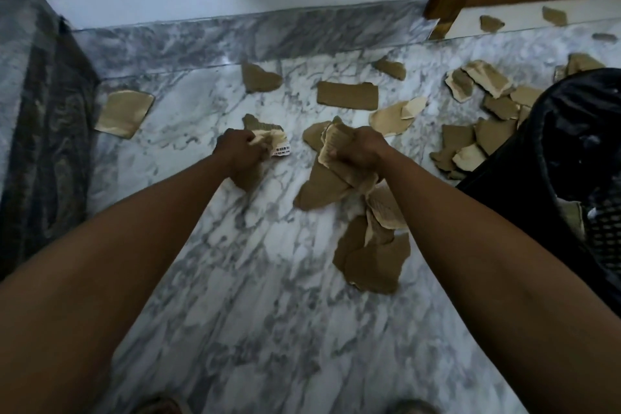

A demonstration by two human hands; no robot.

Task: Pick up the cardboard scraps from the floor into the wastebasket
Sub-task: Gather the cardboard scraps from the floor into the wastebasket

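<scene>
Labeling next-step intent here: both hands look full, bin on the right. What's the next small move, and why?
Probably swing the right hand over to the black wastebasket and drop its load. Its grip is already around a bundle of cardboard scraps, and the bin sits just to its right. The left hand grips a barcode-labelled scrap and could follow. Many scraps remain on the marble floor.

Torn brown cardboard scraps (347, 95) lie flat and scattered across the marble floor (235, 279), densest beside the wastebasket (571, 151). The wastebasket is a black mesh bin at the right edge, upright, with several scraps touching its base
</scene>
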